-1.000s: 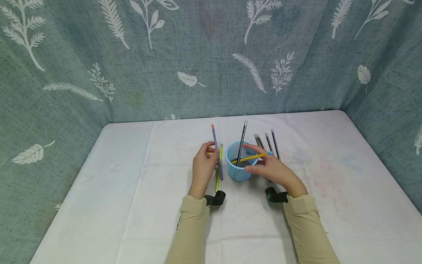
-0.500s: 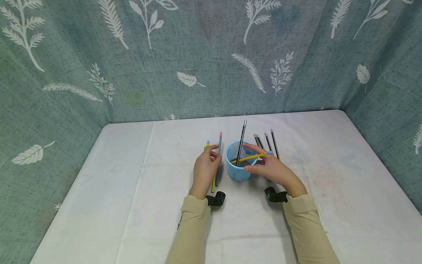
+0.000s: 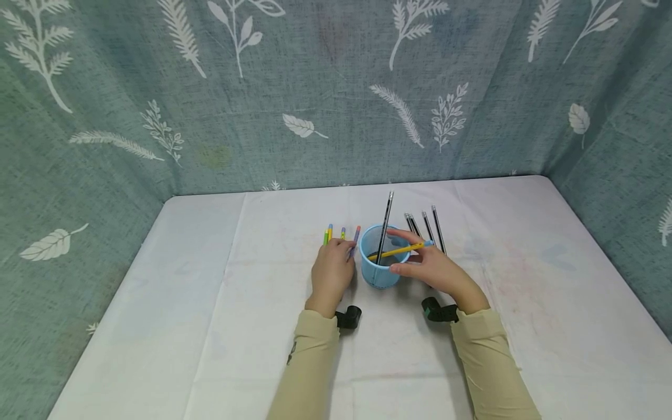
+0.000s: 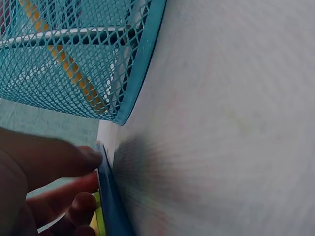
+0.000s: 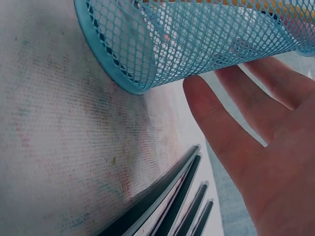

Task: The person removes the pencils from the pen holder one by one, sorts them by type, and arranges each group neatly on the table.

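Note:
A light-blue mesh pen cup [image 3: 379, 276] stands upright in mid-table. Inside it lean a black pencil [image 3: 388, 209] and a yellow pencil [image 3: 399, 251], whose blue end passes over my right hand [image 3: 433, 269]. That hand grips the cup from the right, its thumb at the front and its fingers along the mesh wall [image 5: 197, 49]. Left of the cup, my left hand [image 3: 332, 273] reaches palm down over several bright pencils. It pinches a purple pencil [image 4: 112, 201] with an orange end, low by the tabletop. Green and yellow pencils [image 3: 330, 231] stick out beyond its knuckles; their near parts are hidden.
Several black pencils [image 3: 438, 228] lie right of the cup, partly behind the right hand. White cloth covers the table [image 3: 252, 350]. A grey-green leaf-patterned curtain [image 3: 336, 116] encloses the back and sides.
My left hand has turned palm down and shifted slightly right, lowering the purple pencil from a raised position towards the table beside the cup. The right hand and cup have stayed put.

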Demonstrator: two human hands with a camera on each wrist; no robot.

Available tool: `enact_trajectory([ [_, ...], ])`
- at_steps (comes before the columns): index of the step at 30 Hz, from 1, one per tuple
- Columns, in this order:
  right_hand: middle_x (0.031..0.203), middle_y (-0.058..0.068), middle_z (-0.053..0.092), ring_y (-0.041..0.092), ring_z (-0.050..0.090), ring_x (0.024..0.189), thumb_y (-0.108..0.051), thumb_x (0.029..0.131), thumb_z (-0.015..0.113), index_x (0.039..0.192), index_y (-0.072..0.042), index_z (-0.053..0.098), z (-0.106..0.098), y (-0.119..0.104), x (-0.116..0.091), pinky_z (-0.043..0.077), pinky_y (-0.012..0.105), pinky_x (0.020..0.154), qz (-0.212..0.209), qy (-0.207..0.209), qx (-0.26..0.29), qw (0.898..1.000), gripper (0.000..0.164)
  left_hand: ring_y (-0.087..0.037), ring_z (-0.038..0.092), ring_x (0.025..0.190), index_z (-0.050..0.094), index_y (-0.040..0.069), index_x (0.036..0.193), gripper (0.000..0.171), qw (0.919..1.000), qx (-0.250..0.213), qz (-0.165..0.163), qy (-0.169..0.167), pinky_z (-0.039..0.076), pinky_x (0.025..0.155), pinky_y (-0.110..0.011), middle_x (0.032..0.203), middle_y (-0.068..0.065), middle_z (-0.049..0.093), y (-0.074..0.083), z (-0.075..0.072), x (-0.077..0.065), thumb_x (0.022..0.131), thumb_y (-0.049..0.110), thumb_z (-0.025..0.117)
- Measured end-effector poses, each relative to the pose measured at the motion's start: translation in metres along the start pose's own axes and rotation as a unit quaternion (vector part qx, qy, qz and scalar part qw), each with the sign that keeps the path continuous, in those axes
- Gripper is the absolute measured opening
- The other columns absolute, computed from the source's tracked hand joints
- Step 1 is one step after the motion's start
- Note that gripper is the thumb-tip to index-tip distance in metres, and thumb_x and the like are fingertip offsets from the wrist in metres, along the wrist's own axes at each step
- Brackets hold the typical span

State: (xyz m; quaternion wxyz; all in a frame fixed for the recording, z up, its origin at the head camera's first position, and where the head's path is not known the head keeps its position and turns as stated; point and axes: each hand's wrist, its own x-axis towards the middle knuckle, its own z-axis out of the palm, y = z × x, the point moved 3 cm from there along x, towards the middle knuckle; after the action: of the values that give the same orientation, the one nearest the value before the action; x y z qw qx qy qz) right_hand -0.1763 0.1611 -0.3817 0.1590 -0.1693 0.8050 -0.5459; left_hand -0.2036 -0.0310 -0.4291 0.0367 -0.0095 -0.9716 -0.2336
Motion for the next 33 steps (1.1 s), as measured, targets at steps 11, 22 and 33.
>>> enact_trajectory([
  [11,0.143,-0.006,0.023,0.029,0.044,0.117,-0.038,0.08,0.066,0.134,-0.04,0.032,-0.001,0.027,0.007,0.039,0.045,0.089,-0.014,0.011,-0.025,1.0,0.064,-0.015,0.054,0.092,0.061,0.02,0.113,0.028,0.9976,-0.069,-0.006,-0.003,0.046,0.068,-0.034,0.106,0.0,0.056,0.0,-0.007,0.0,0.086,0.03,0.057],
  [22,0.143,-0.003,0.024,0.033,0.043,0.117,-0.039,0.081,0.063,0.135,-0.043,0.027,0.0,0.024,0.006,0.038,0.047,0.089,0.007,0.01,-0.036,0.999,0.065,-0.009,0.057,0.089,0.059,0.024,0.114,0.036,0.9427,-0.333,0.006,-0.018,0.049,0.071,-0.032,0.106,0.005,0.06,0.009,-0.016,0.003,0.091,0.047,0.041],
  [33,0.144,-0.002,0.021,0.031,0.04,0.119,-0.052,0.084,0.052,0.133,-0.053,0.02,0.0,0.02,0.005,0.034,0.051,0.091,0.043,0.043,-0.068,0.996,0.059,-0.02,0.04,0.121,0.037,0.04,0.131,0.055,0.9031,-0.364,0.056,-0.221,0.032,0.095,-0.047,0.142,0.01,0.025,0.014,-0.013,-0.004,0.081,0.055,0.053],
])
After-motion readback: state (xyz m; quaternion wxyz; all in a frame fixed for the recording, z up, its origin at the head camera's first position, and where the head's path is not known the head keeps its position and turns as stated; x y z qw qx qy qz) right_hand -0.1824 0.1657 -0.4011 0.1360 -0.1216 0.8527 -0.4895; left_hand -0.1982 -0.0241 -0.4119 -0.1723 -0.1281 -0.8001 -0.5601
